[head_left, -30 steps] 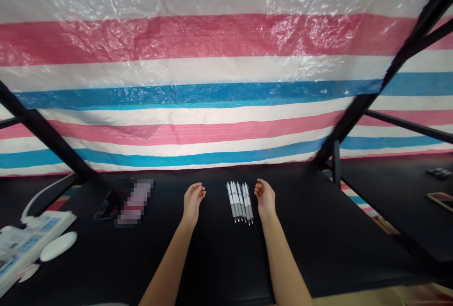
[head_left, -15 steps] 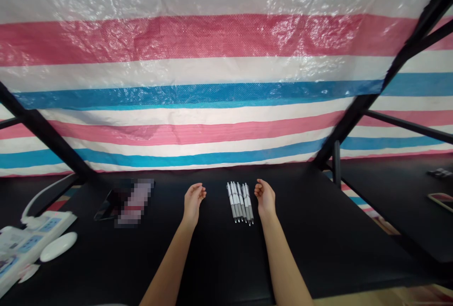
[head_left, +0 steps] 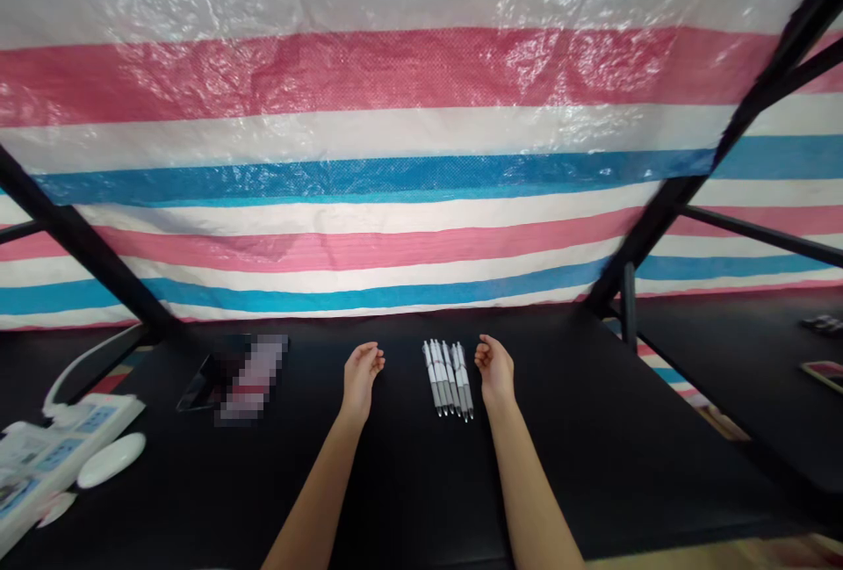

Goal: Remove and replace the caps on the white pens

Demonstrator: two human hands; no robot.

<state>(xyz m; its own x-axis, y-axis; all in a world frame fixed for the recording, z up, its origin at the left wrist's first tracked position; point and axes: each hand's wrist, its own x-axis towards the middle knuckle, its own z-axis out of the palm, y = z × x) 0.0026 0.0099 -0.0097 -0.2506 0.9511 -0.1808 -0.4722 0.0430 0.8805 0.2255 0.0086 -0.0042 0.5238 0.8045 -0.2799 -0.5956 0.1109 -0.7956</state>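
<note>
A bundle of about six retractable ballpoint pens (head_left: 448,378) lies flat on the black counter (head_left: 580,473), the white barrels side by side and slightly fanned, with gray lower ends pointing toward the person. The pens are close together, and the view is too small to show whether anything binds them. Both bare forearms reach forward from the bottom of the view and converge toward the pens, wrists slightly bent. The left hand (head_left: 361,379) is to the left of the pens, near them but apart, and the right hand (head_left: 494,368) is just beside them on their right, with no clear contact. Both hands are empty and loosely curled, neither spread nor pinching, with their fingers (head_left: 372,355) turned inward toward the pens. Farther left of the pens lies a dark tablet (head_left: 201,381), partly covered by a pixelated patch. Beyond it, at the counter's left edge, are a white power strip (head_left: 69,447) with a cable and a white computer mouse (head_left: 111,459). Behind the pens hangs a striped pink, blue and white tarpaulin (head_left: 421,227), crossed by black metal frame bars (head_left: 665,201).
</note>
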